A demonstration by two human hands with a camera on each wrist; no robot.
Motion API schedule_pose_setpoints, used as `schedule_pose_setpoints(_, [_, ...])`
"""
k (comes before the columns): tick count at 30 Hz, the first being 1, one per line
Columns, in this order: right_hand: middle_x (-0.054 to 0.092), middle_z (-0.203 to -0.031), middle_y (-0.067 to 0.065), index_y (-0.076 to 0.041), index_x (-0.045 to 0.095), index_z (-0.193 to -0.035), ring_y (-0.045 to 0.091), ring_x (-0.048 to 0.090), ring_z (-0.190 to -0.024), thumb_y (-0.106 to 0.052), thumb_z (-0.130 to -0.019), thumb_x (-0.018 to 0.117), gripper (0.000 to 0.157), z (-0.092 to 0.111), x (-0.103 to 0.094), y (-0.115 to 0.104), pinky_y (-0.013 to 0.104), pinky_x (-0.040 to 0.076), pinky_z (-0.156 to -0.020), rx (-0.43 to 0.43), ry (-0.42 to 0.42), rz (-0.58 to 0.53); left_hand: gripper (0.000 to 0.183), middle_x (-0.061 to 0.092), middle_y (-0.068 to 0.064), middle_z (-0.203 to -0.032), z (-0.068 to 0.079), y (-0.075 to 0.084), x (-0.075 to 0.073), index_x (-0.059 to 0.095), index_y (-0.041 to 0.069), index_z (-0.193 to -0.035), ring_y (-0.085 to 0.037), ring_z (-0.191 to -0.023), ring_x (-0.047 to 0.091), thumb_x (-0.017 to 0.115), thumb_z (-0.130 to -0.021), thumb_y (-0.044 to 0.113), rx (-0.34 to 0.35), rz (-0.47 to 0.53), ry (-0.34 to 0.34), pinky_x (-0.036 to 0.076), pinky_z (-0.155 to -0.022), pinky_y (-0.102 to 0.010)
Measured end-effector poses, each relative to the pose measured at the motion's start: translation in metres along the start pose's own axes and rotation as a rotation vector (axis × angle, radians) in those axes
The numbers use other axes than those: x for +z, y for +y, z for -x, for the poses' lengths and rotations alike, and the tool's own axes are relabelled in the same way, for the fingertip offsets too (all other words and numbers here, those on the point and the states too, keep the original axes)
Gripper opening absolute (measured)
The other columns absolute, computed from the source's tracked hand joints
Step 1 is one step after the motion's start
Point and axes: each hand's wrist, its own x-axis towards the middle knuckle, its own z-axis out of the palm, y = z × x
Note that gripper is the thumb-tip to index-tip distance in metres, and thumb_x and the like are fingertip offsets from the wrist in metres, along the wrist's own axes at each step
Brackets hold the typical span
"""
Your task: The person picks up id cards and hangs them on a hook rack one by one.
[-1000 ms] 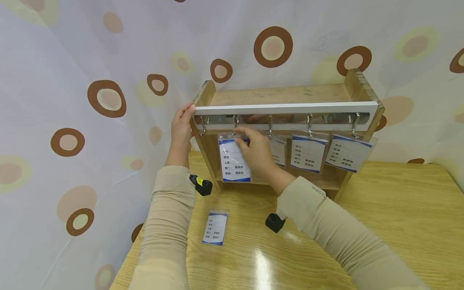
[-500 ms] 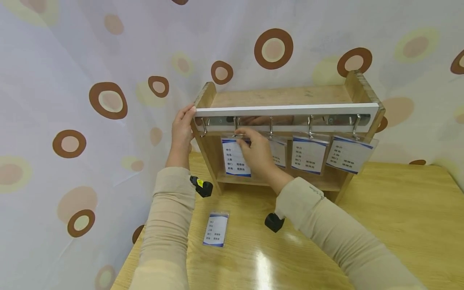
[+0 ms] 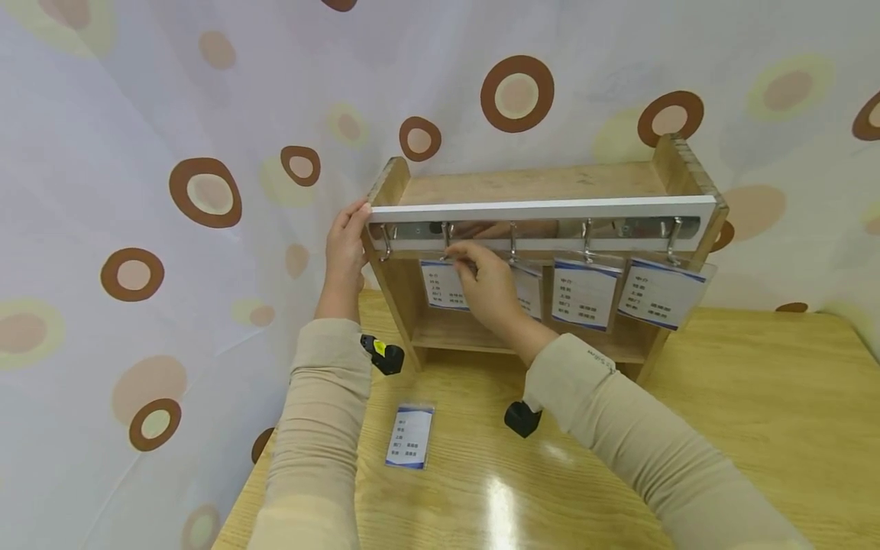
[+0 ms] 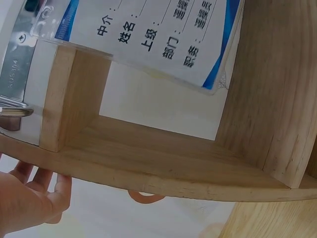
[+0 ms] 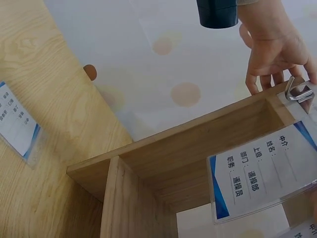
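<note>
My left hand grips the upper left corner of the wooden rack, its fingers along the outer side panel. The fingers of my right hand pinch the clear top edge of a plastic-sleeved name badge at the second hook from the left. In the left wrist view the same badge hangs across the compartment opening, its card white with blue corners. The right fingers partly cover its top in the head view. The leftmost hook carries no badge.
Three more badges hang to the right, among them one on the rightmost hook. Another badge lies on the wooden table in front of the rack. A patterned cloth covers the wall behind and left.
The badge in my right hand has risen slightly, and its lower edge has swung back toward the rack, so it looks shorter in the head view. My left hand stays on the corner.
</note>
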Motion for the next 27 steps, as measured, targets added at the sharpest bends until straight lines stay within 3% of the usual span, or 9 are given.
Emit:
schedule_pose_setpoints(6, [0.057,-0.093,0.008,0.000,0.056,-0.100,0.016,0.051,-0.079,-0.002,-0.086,0.049,0.015,0.000,-0.003,-0.004,0.025,0.043,-0.068,-0.041,0.021,-0.042,0.036,0.040,0.002,-0.127,0.000,0.000,-0.002,0.052,0.016,-0.119,-0.018,-0.116,0.033,0.052,-0.086,0.032,0.007,-0.012,-0.005,0.029,-0.088,-0.047])
schedule_pose_setpoints(12, [0.057,-0.098,0.012,0.004,0.054,-0.102,0.020,0.053,-0.089,0.000,-0.084,0.051,0.018,0.000,-0.010,-0.012,0.023,0.042,-0.077,-0.073,0.026,-0.097,0.041,0.037,0.002,-0.130,-0.002,0.001,-0.004,0.048,0.019,-0.123,-0.017,-0.117,0.031,0.049,-0.086,0.036,0.019,-0.045,-0.051,0.029,-0.090,-0.044])
schedule_pose_setpoints(19, [0.054,-0.108,0.011,0.001,0.051,-0.111,0.018,0.050,-0.100,-0.008,-0.087,0.051,0.026,0.006,-0.031,-0.026,0.024,0.040,-0.083,-0.074,-0.035,-0.098,0.046,0.041,-0.005,-0.127,0.004,-0.003,-0.018,0.039,0.020,-0.130,-0.021,-0.113,0.040,0.047,-0.088,0.034,0.026,-0.017,-0.069,0.030,-0.092,-0.041])
schedule_pose_setpoints(22, [0.054,-0.109,0.012,0.001,0.052,-0.111,0.019,0.051,-0.098,-0.009,-0.086,0.052,0.026,0.010,-0.044,-0.029,0.028,0.042,-0.081,-0.091,-0.003,-0.062,0.045,0.044,-0.009,-0.125,0.010,-0.008,-0.028,0.038,0.016,-0.130,-0.023,-0.112,0.041,0.047,-0.088,0.032,-0.007,0.015,-0.050,0.030,-0.093,-0.040])
schedule_pose_setpoints(27, [0.056,-0.104,0.014,0.004,0.054,-0.107,0.021,0.054,-0.091,-0.004,-0.084,0.054,0.024,0.017,-0.069,-0.026,0.032,0.043,-0.076,-0.151,0.079,-0.044,0.045,0.043,-0.012,-0.125,0.018,-0.027,-0.049,0.038,0.006,-0.128,-0.026,-0.114,0.040,0.047,-0.089,0.028,-0.106,-0.046,-0.051,0.029,-0.094,-0.038])
